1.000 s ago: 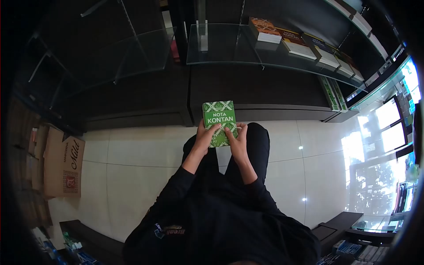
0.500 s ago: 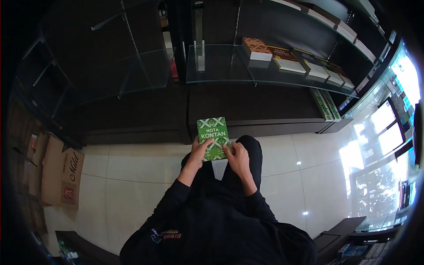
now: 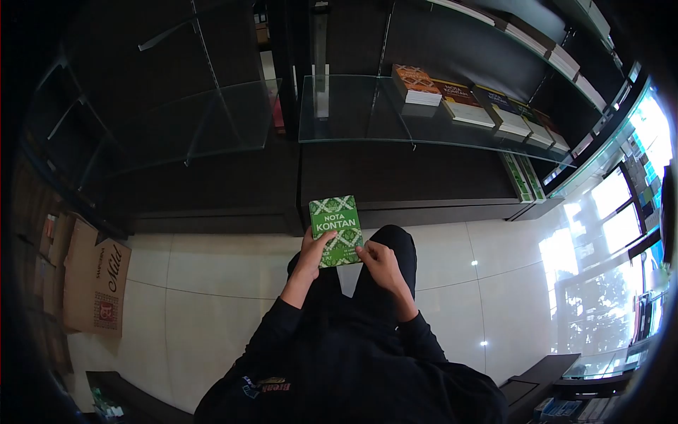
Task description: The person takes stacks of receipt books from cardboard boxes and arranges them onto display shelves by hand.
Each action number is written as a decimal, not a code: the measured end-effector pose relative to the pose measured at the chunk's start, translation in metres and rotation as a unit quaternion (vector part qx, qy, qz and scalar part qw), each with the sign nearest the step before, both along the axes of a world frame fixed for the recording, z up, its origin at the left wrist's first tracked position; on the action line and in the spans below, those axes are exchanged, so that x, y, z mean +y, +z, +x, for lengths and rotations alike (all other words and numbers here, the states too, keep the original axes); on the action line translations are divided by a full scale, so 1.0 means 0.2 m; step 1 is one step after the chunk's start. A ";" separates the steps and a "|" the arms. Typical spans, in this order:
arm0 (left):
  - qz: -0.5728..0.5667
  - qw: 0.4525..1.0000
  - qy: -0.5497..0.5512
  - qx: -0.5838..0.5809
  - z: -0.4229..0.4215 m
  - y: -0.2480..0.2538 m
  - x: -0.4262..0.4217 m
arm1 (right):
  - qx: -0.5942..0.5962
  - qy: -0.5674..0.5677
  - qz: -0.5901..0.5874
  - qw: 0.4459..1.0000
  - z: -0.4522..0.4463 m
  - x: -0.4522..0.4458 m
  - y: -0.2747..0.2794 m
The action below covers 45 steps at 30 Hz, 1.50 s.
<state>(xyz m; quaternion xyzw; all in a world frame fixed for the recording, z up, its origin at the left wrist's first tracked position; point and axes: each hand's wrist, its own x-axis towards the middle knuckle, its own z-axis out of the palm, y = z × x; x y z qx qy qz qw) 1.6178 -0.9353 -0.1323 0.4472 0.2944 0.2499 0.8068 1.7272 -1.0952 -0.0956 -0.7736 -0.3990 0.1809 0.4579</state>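
A green and white pad marked "NOTA KONTAN" is held upright in front of my knees, its cover facing me. My left hand grips its left side, with the thumb lying across the cover. At the lower right corner, my right hand is closed, thumb and curled fingers touching the pad's edge. Something white shows between my legs just below the pad.
A glass shelf ahead holds an orange-covered stack and more note pads. Green-edged stacks lie under it at right. A cardboard box stands on the floor at left.
The view has tilted up, so shelves and pad appear lower. My right hand has shifted from the pad's front to its lower right corner, its thumb now at the edge.
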 end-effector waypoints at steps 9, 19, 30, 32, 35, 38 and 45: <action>-0.020 1.000 -0.001 0.001 -0.07 -0.09 0.03 | 0.213 -0.007 0.100 0.972 0.16 0.06 0.26; -0.036 0.999 0.009 0.037 -0.12 -0.26 -0.10 | 0.144 0.031 0.248 0.957 0.72 0.53 0.79; -0.008 0.999 -0.029 0.027 -0.14 -0.16 -0.19 | 0.186 -0.085 0.164 0.965 1.24 1.10 0.75; -0.007 0.999 -0.027 0.035 -0.15 -0.15 -0.18 | 0.195 -0.090 0.167 0.962 1.24 1.10 0.75; -0.019 0.999 -0.015 0.034 -0.14 -0.17 -0.18 | 0.107 -0.111 0.083 0.985 1.31 1.10 0.71; -0.041 0.999 -0.013 0.024 -0.14 -0.19 -0.18 | -0.006 -0.168 0.048 0.985 1.20 1.02 0.78; -0.051 0.998 -0.020 0.027 -0.15 -0.16 -0.18 | -0.340 -0.104 0.080 0.931 1.09 0.95 0.76</action>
